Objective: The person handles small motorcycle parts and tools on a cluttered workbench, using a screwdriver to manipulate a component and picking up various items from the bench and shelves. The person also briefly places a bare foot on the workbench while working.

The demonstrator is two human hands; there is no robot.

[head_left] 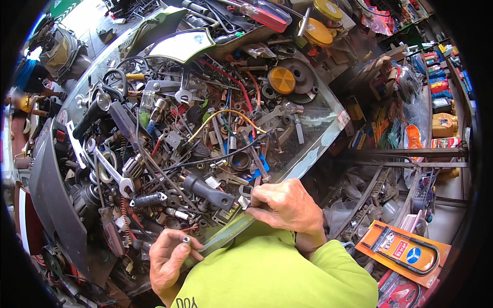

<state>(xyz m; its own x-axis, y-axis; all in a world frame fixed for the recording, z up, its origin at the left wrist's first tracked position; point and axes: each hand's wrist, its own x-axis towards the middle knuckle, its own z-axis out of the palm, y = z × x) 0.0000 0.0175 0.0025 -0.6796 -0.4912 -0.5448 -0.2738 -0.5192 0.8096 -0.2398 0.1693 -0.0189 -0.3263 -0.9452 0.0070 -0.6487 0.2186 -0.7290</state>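
At the lower left of the head view, my left hand [172,259] holds a small metal sleeve [186,240] between thumb and finger. My right hand [280,205] is closed on a small silver fitting [244,201] at the front edge of a glass-topped counter [308,161]. Tools and parts crowd that counter: open-end wrenches [110,169], a black socket-like tool [200,189], a coil-wrapped black cylinder [146,200], a yellow cable [228,111] and tangled wires. My green shirt shows below both hands.
An orange reflector [281,79] and yellow tins [318,32] lie toward the back. A dark panel [56,200] stands at left. Shelves with packaged goods [441,126] line the right, with an orange-carded U-lock [400,251] below. Another person [28,72] is at the far left.
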